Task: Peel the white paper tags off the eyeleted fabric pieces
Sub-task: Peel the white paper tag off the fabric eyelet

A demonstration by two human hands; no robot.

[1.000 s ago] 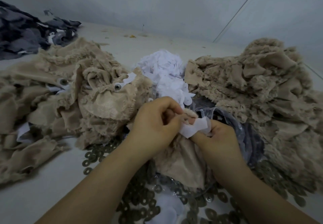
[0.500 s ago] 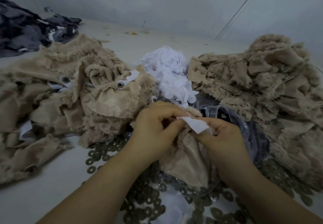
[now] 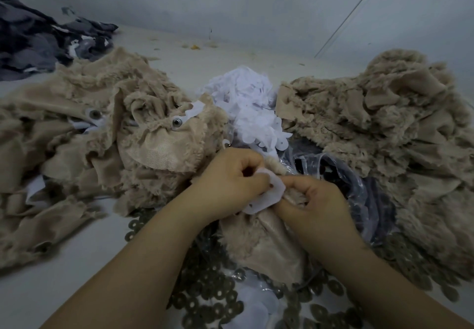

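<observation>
Pale tabletop (image 3: pixel 59 264) buried in beige plush; my left hand (image 3: pixel 228 182) pinches the white paper tag (image 3: pixel 266 198), right hand (image 3: pixel 320 203) grips the fabric piece (image 3: pixel 266 239) under it. Mid-peel I reckon; next needs a steady pull apart.

Your one head camera, looking forward and down from close above your two hands, facing the pale flat surface (image 3: pixel 77 272) and the grey wall (image 3: pixel 230 0) behind.

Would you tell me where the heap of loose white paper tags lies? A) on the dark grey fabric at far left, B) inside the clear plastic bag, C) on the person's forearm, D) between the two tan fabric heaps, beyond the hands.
D: the white paper tags are piled between the left tan heap and the right tan heap.
</observation>
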